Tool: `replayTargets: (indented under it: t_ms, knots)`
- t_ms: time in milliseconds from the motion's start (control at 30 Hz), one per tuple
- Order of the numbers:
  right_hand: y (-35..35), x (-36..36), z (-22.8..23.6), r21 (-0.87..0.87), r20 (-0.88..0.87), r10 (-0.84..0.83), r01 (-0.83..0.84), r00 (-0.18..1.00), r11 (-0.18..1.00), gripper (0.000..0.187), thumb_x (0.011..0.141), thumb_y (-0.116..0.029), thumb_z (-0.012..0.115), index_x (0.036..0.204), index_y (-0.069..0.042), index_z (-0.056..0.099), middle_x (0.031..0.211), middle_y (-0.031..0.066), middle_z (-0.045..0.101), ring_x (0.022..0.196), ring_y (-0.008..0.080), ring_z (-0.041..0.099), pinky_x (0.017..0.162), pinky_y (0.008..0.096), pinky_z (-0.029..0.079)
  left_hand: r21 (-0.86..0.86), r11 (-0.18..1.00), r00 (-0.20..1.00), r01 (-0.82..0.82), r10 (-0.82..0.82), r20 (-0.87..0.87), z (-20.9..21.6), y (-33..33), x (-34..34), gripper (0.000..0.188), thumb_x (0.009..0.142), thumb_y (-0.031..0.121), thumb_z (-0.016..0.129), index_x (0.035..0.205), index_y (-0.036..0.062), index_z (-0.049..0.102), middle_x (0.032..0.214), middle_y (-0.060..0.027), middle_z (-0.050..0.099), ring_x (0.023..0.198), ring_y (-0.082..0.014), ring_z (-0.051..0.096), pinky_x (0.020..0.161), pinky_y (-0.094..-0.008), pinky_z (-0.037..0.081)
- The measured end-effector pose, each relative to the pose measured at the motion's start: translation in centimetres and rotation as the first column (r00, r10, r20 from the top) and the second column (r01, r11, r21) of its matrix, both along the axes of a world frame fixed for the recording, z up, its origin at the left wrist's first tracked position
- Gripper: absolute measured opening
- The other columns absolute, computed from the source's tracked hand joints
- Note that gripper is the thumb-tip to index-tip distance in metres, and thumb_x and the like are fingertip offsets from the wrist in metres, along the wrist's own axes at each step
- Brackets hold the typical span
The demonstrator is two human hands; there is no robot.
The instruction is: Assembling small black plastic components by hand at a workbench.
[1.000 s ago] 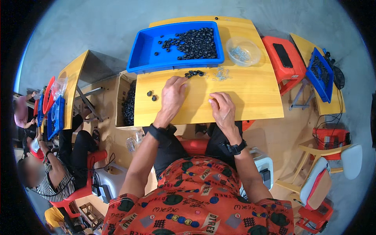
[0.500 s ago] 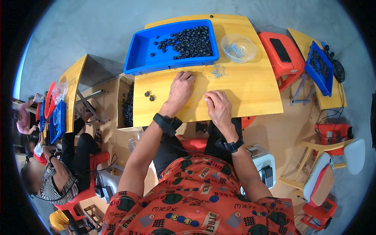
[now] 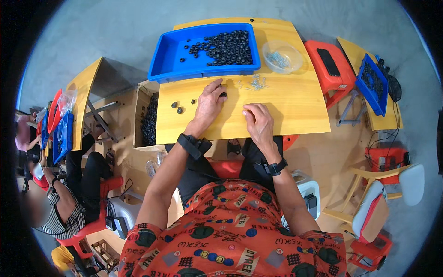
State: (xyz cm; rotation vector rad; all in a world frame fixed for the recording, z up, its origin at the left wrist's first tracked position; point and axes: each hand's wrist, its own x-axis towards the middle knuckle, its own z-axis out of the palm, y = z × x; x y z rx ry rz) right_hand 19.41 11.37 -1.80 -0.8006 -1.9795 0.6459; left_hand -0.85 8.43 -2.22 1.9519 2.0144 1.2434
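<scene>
Near the middle of the yellow table (image 3: 295, 106), my left hand (image 3: 208, 106) is closed, with a small black knob-like part (image 3: 223, 94) at its fingertips. Its fingers partly cover that part. My right hand (image 3: 259, 122) rests close to the table's front edge, thumb and fingers curled together; whatever they may hold is too small to tell. To the left of my left hand lie a few loose black parts (image 3: 180, 110), one of them smaller (image 3: 193, 101). Beyond both hands is a little scatter of small silvery metal pieces (image 3: 257, 83).
A blue tray (image 3: 161, 62) with many black parts stands at the back, beside a clear plastic bowl (image 3: 295, 62) of silvery pieces. A cardboard box (image 3: 137, 111) of black parts is left of the table. Red stools (image 3: 318, 57) flank it. Other people sit at far left.
My left hand has shifted slightly left and tilted, so a black part now shows at its fingers. A smaller black piece now lies on the table by the other two.
</scene>
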Motion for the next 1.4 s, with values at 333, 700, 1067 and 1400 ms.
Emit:
replayTargets:
  t_ms: [333,700,1067,1400]
  knots:
    - [0.4,-0.5,0.4,-0.223,-0.01,-0.001,-0.001,1.0,0.975,0.014,0.084,-0.002,0.067,0.098,0.002,0.066,0.093,0.0155,0.066,0.082,0.0305,0.066,0.073,0.0382,0.052,0.028,0.998,0.981,-0.054,0.048,0.186,0.1,-0.8,-0.2,0.027,0.076,0.0,0.073,0.103,0.0018,0.072,0.129,-0.0151,0.061,0.114,-0.0348,0.059,0.098,-0.0411,0.05]
    - [0.6,-0.7,0.0,-0.121,0.088,-0.031,0.042,0.996,0.992,0.019,0.084,-0.004,0.07,0.103,-0.001,0.068,0.094,0.0122,0.067,0.079,0.0231,0.067,0.07,0.0324,0.052,0.054,0.896,0.893,-0.44,0.443,-0.077,-0.5,-2.4,-1.4,0.026,0.083,0.004,0.066,0.107,0.0002,0.057,0.135,-0.0245,0.05,0.126,-0.0421,0.044,0.105,-0.0548,0.034]
    - [0.9,-0.8,0.2,-0.092,0.055,-0.022,0.028,0.998,0.995,0.018,0.084,-0.003,0.069,0.102,0.0,0.067,0.092,0.0128,0.066,0.079,0.0242,0.067,0.07,0.0327,0.052,0.052,0.945,0.945,-0.323,0.32,0.064,-1.3,-1.4,0.9,0.021,0.09,0.002,0.061,0.108,0.0003,0.051,0.135,-0.0299,0.05,0.123,-0.0469,0.049,0.102,-0.0495,0.042]
    - [5.2,-3.4,2.5,-0.006,0.105,-0.048,0.049,0.993,0.999,0.01,0.088,-0.009,0.064,0.094,-0.002,0.067,0.086,0.0151,0.063,0.081,0.0353,0.062,0.071,0.0442,0.049,0.191,0.944,0.944,-0.27,0.22,0.244,0.7,-2.3,2.2,0.021,0.088,-0.001,0.062,0.107,0.0001,0.054,0.12,-0.0245,0.058,0.116,-0.042,0.056,0.096,-0.0457,0.047]
